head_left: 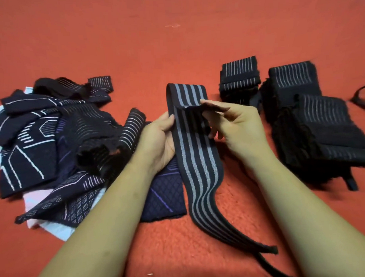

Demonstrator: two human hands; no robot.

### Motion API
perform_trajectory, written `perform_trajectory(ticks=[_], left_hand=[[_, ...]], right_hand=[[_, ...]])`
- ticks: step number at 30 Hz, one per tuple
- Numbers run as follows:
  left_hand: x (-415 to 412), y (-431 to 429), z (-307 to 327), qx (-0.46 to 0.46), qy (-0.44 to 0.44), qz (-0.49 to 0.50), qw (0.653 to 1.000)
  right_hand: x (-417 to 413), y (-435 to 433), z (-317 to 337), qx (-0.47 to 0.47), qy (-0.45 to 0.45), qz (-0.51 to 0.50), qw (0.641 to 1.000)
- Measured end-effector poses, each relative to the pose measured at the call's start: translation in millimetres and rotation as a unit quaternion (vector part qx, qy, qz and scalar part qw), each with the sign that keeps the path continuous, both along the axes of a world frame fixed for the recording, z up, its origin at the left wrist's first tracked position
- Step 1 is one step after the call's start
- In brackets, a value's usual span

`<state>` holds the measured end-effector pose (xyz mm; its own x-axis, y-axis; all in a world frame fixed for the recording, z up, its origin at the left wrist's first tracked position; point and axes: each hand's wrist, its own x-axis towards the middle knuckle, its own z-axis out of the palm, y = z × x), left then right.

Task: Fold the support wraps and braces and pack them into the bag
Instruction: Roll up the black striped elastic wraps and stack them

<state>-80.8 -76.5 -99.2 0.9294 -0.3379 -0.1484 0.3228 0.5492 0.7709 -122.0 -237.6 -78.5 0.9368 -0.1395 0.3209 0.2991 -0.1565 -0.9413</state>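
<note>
A long black support wrap with grey stripes [196, 171] runs from between my hands down toward the front, its far end doubled over. My left hand [159, 139] grips its left edge with the thumb on top. My right hand [230, 124] pinches the folded-over end between thumb and fingers. A loose heap of unfolded dark braces [53, 132] with white and purple patterns lies at the left. Folded wraps sit in stacks at the right [320, 129], with a smaller stack [239, 78] behind. No bag shows in view.
Everything lies on a red fuzzy blanket [174, 35] that fills the view. A quilted navy brace [165, 199] lies under my left forearm. A thin black strap [362, 94] pokes in at the right edge.
</note>
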Motion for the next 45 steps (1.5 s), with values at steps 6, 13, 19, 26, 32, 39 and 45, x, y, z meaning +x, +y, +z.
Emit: perform_trajectory(ticks=[6, 13, 19, 26, 32, 39, 45], left_hand=[[-1.0, -2.9, 2.9, -0.014, 0.005, 0.016, 1.000], [-2.1, -2.8, 3.7, -0.003, -0.007, -0.013, 1.000], [-4.1, -2.8, 1.3, 0.008, -0.021, -0.039, 0.999], [-1.9, -2.4, 2.1, -0.029, -0.026, -0.062, 0.997], [-9.6, -2.5, 3.1, 0.061, -0.124, -0.097, 0.986], [-5.7, 1.6, -2.2, 0.100, -0.173, -0.100, 0.975], [-11.5, 8.0, 0.5, 0.167, -0.170, -0.210, 0.948]], right_hand=[[0.1, -5.1, -0.5, 0.124, 0.104, 0.120, 0.980], [-1.4, -2.2, -2.1, 0.074, 0.081, 0.057, 0.992], [5.0, -5.1, -7.0, 0.089, 0.045, 0.014, 0.995], [4.1, -0.2, -9.3, 0.035, 0.047, -0.020, 0.998], [5.8, -0.7, -11.6, 0.040, 0.048, -0.035, 0.997], [4.0, 1.5, -9.4, 0.050, 0.056, -0.063, 0.995], [3.6, -4.1, 0.3, 0.086, 0.085, -0.050, 0.991]])
